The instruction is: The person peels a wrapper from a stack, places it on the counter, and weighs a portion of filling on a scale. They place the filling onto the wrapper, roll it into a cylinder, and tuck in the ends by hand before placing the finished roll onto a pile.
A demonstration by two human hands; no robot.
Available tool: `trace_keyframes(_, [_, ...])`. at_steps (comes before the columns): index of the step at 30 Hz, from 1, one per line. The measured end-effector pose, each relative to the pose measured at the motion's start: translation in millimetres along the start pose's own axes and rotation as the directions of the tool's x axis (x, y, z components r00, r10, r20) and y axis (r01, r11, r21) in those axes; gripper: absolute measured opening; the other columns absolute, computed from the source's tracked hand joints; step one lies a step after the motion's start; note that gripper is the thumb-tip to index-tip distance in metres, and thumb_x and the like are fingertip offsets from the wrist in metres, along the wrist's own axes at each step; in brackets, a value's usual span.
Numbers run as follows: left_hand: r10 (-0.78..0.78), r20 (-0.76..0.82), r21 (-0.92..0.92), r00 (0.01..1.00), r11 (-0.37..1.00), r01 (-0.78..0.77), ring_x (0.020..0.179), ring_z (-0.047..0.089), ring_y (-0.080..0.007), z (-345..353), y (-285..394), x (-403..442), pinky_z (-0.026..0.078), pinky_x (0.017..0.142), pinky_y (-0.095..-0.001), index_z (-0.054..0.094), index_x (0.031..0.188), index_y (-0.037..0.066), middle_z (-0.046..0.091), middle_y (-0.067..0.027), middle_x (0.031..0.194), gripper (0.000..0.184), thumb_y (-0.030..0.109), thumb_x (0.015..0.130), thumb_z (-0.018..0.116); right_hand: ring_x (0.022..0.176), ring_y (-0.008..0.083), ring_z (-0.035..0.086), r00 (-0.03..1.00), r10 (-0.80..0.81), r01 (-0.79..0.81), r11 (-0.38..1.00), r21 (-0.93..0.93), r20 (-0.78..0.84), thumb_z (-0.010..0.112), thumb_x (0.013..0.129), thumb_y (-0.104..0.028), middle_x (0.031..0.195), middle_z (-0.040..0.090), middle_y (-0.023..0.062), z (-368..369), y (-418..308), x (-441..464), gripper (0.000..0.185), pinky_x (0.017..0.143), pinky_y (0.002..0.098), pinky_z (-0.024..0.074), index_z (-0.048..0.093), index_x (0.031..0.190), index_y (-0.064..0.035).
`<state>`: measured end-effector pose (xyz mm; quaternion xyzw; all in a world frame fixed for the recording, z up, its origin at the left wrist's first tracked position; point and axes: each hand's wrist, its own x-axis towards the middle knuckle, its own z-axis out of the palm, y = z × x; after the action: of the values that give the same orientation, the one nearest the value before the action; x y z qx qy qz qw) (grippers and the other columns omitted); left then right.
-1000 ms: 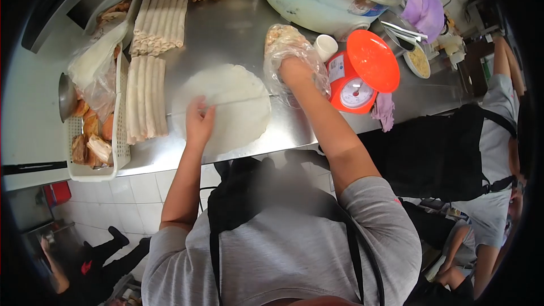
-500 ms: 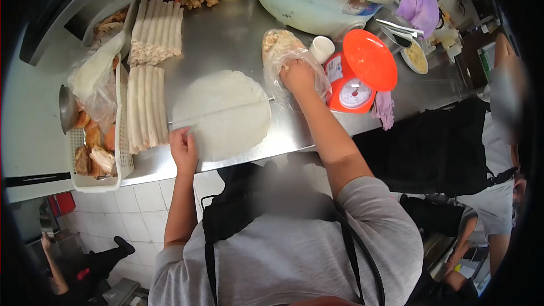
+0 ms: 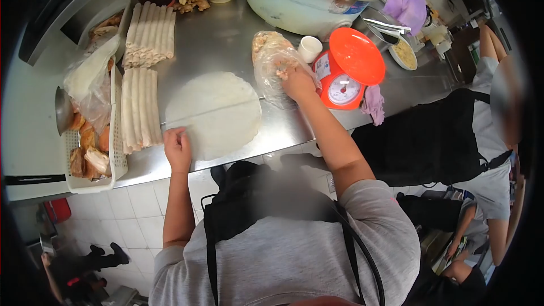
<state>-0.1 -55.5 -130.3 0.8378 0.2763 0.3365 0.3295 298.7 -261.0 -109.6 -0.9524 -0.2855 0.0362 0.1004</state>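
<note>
A thin round wrapper sheet (image 3: pixel 218 116) lies flat on the metal counter with a straight line across it. My left hand (image 3: pixel 178 148) rests at its lower left edge, fingers curled closed; whether they pinch anything is hidden. My right hand (image 3: pixel 299 83) reaches to the opening of a clear plastic bag of pale orange filling (image 3: pixel 269 45). A clump of that filling shows at its closed fingertips. Beside the bag stand a white cup (image 3: pixel 309 49) and a red dial scale (image 3: pixel 343 89) with a red pan (image 3: pixel 357 56).
Stacked pale rolls (image 3: pixel 140 107) lie left of the sheet, beside a white basket (image 3: pixel 119 161) of brown food chunks. At the back are ginger (image 3: pixel 192 1) and a large lidded pot (image 3: pixel 300 3). A person in a black apron (image 3: pixel 419 141) is close on my right.
My right hand has drawn slightly back at the bag's opening, and filling now shows at its fingers. My left hand stays by the sheet's edge. The whole view has shifted a little.
</note>
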Motion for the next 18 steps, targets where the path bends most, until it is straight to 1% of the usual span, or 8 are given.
trace_keyframes(4, [0.017, -0.037, -0.015, 0.999, 1.000, -0.017, 0.061, 0.044, -0.0158, 4, -7, 0, 0.039, 0.058, -0.0260, 0.057, 0.085, 0.003, 0.050, -0.0078, 0.080, 0.010, 0.004, 0.077, 0.052, 0.096, 0.0344, 0.055, 0.988, -0.131, 0.123, 0.988, 0.091, 0.086, 0.057, 0.074, -0.021, 0.104, 0.056, 0.0216, -14, 3, -24, 0.041, 0.084, 0.0384, 0.0423, 0.053, 0.108, 0.0000])
trace_keyframes(7, [-0.003, -0.063, -0.038, 0.998, 0.999, 0.001, 0.062, 0.044, -0.0155, 6, -11, -2, 0.039, 0.058, -0.0257, 0.057, 0.084, 0.002, 0.049, -0.0072, 0.078, 0.009, 0.005, 0.078, 0.052, 0.093, 0.0347, 0.056, 0.982, -0.187, 0.179, 0.917, 0.356, -0.010, 0.060, 0.072, -0.021, 0.102, 0.057, 0.0217, -60, -2, -43, 0.043, 0.080, 0.0371, 0.0448, 0.052, 0.108, 0.0005])
trace_keyframes(10, [0.033, -0.054, 0.010, 0.998, 0.999, -0.033, 0.062, 0.044, -0.0155, 6, -13, 0, 0.039, 0.059, -0.0259, 0.057, 0.083, 0.001, 0.049, -0.0070, 0.077, 0.009, 0.005, 0.078, 0.051, 0.082, 0.0188, 0.059, 0.971, -0.235, 0.208, 0.747, 0.631, -0.041, 0.067, 0.072, -0.016, 0.090, 0.061, 0.0106, -113, 14, -41, 0.040, 0.072, 0.0302, 0.0473, 0.052, 0.106, -0.0015])
trace_keyframes(12, [0.058, -0.060, 0.028, 0.997, 0.998, -0.057, 0.062, 0.044, -0.0158, 7, -14, 0, 0.039, 0.059, -0.0265, 0.057, 0.083, 0.001, 0.049, -0.0072, 0.076, 0.009, 0.006, 0.079, 0.052, 0.075, 0.0112, 0.057, 0.969, -0.161, 0.245, 0.703, 0.668, -0.186, 0.070, 0.072, -0.016, 0.087, 0.059, 0.0081, -148, 36, -36, 0.039, 0.063, 0.0256, 0.0473, 0.050, 0.101, 0.0003])
trace_keyframes(14, [0.083, -0.054, 0.060, 0.995, 0.995, -0.080, 0.062, 0.044, -0.0159, 7, -14, 1, 0.039, 0.059, -0.0267, 0.057, 0.083, 0.001, 0.049, -0.0073, 0.076, 0.008, 0.006, 0.079, 0.052, 0.068, 0.0118, 0.057, 0.983, -0.052, 0.165, 0.691, 0.704, -0.179, 0.071, 0.073, -0.019, 0.081, 0.059, 0.0100, -177, 59, -31, 0.040, 0.057, 0.0243, 0.0467, 0.048, 0.098, 0.0027])
trace_keyframes(16, [0.087, -0.049, 0.077, 0.995, 0.994, -0.083, 0.063, 0.045, -0.0162, 6, -14, 1, 0.039, 0.059, -0.0273, 0.057, 0.083, 0.001, 0.049, -0.0076, 0.076, 0.009, 0.007, 0.080, 0.052, 0.064, 0.0120, 0.057, 0.991, 0.065, 0.022, 0.785, 0.619, -0.117, 0.072, 0.072, -0.021, 0.075, 0.060, 0.0098, -191, 82, -23, 0.041, 0.054, 0.0244, 0.0463, 0.049, 0.095, 0.0049])
trace_keyframes(17, [0.088, -0.049, 0.078, 0.995, 0.993, -0.084, 0.063, 0.045, -0.0164, 6, -15, 0, 0.039, 0.059, -0.0274, 0.057, 0.083, 0.001, 0.049, -0.0077, 0.076, 0.009, 0.007, 0.080, 0.052, 0.060, 0.0123, 0.057, 0.971, 0.072, 0.063, 0.845, 0.531, -0.229, 0.071, 0.072, -0.022, 0.070, 0.060, 0.0095, -174, 108, -7, 0.040, 0.052, 0.0247, 0.0459, 0.051, 0.094, 0.0052])
trace_keyframes(18, [0.087, -0.052, 0.081, 0.995, 0.993, -0.083, 0.063, 0.045, -0.0166, 7, -16, 0, 0.039, 0.060, -0.0276, 0.057, 0.083, 0.001, 0.049, -0.0078, 0.076, 0.009, 0.007, 0.080, 0.052, 0.059, 0.0120, 0.057, 0.963, 0.072, 0.071, 0.861, 0.504, -0.259, 0.071, 0.072, -0.021, 0.070, 0.060, 0.0094, -171, 114, -4, 0.040, 0.052, 0.0247, 0.0458, 0.051, 0.094, 0.0056])
